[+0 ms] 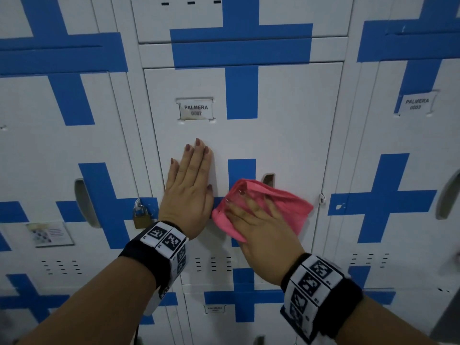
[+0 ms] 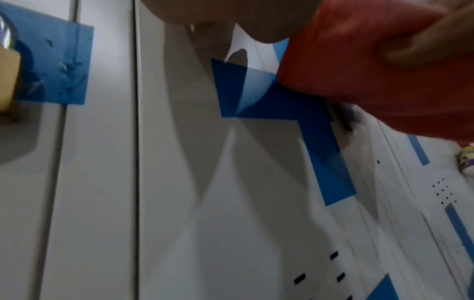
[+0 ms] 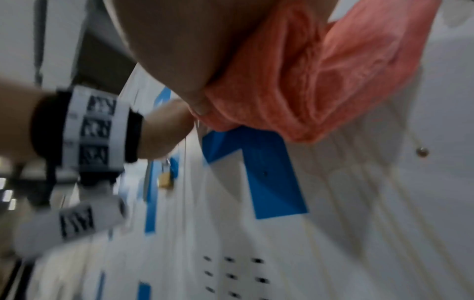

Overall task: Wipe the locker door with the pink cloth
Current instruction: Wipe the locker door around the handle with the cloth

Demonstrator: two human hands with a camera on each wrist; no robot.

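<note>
The white locker door (image 1: 286, 120) with blue tape crosses carries a label "PALMERA 0007" (image 1: 196, 109). My left hand (image 1: 190, 175) lies flat on the door's left half, fingers straight and pointing up, holding nothing. My right hand (image 1: 251, 215) presses the pink cloth (image 1: 288, 207) against the door's middle, just below the handle recess (image 1: 268, 180), with its fingers spread. A fold of the cloth covers some fingertips. In the right wrist view the bunched cloth (image 3: 320, 81) sits under my palm on the door. The left wrist view shows the cloth (image 2: 384, 81) at the upper right.
A brass padlock (image 1: 141, 216) hangs on the neighbouring locker to the left. A small metal hasp (image 1: 322, 199) sticks out at the door's right edge. Vent slots (image 1: 213, 263) lie lower on the door. More lockers surround it on all sides.
</note>
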